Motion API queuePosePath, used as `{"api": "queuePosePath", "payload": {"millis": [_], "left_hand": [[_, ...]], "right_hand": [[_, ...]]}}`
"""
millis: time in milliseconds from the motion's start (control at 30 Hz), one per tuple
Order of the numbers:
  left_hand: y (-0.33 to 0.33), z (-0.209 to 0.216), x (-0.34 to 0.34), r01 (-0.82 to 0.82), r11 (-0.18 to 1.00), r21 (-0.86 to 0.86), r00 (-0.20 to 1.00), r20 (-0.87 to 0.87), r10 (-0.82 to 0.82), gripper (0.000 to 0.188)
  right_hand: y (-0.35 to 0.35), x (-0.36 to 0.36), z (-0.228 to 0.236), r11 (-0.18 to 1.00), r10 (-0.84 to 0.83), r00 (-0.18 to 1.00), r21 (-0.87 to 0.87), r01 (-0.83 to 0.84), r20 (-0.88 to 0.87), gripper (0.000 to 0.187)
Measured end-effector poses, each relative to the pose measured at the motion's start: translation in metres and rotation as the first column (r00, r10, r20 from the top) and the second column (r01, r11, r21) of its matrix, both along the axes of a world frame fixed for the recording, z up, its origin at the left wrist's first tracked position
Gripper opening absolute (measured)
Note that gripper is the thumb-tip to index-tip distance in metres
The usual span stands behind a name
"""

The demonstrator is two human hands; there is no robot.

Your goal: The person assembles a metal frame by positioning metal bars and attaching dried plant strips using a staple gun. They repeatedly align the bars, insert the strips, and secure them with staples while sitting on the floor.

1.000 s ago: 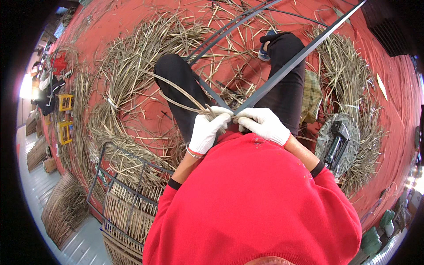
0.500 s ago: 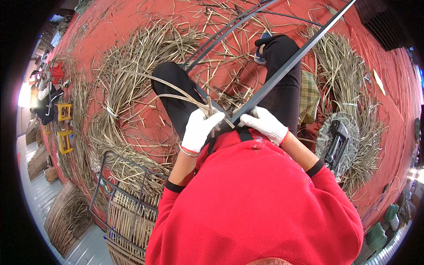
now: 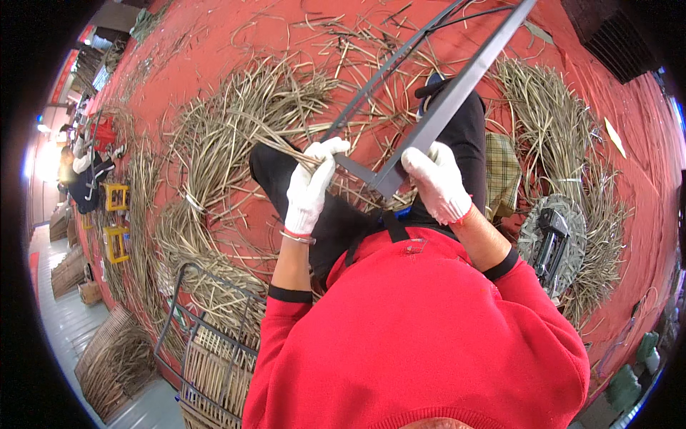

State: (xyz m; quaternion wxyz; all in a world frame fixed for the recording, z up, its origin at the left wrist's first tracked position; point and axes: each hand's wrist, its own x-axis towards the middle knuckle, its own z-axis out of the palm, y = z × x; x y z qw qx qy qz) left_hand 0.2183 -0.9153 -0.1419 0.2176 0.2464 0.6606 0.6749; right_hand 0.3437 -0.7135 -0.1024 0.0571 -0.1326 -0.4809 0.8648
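Pinching a few thin strips [image 3: 280, 146] in our left hand [image 3: 311, 186] and gripping a dark metal frame [image 3: 461, 93] with our right hand [image 3: 439, 186], we have the strips left of upper centre and the frame's corner near the middle, its broad bar slanting to the top edge. Around us, a red floor covering [image 3: 229, 53] carries large bundles [image 3: 229, 121] at upper left and upper right. Farther out are two small yellow stools [image 3: 108, 197] at left, a slatted panel [image 3: 214, 372] and pale ridged flooring [image 3: 71, 325] at lower left.
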Motion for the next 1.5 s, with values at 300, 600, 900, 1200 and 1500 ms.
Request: {"api": "queuePosePath", "payload": {"millis": [300, 600, 900, 1200, 1500], "left_hand": [[0.021, -0.016, 0.011, -0.297, 0.800, 0.521, 0.920, 0.381, 0.094, 0.016], [-0.002, 0.049, -0.011, -0.372, 0.916, 0.151, 0.916, -0.102, 0.389, 0.024], [0.008, 0.163, 0.024, -0.398, 0.891, -0.219, 0.857, -0.434, 0.276, 0.017], [0.015, 0.171, 0.029, -0.392, 0.865, -0.312, 0.718, -0.692, 0.077, 0.023], [0.008, 0.174, -0.040, -0.425, 0.758, -0.495, 0.815, -0.574, 0.081, 0.022]], "right_hand": [[-0.013, -0.077, 0.066, 0.998, 0.021, 1.000, -0.067, -0.023, -0.022, 0.020], [-0.020, -0.123, 0.056, 0.991, 0.112, 0.983, -0.063, -0.122, -0.143, 0.027], [-0.018, -0.074, 0.004, 0.969, 0.232, 0.881, 0.175, -0.174, -0.412, 0.055], [-0.059, -0.088, -0.016, 0.619, 0.123, 0.895, 0.738, 0.269, -0.429, 0.044], [-0.056, -0.133, -0.008, 0.693, 0.374, 0.901, 0.712, -0.113, -0.220, 0.084]]}}
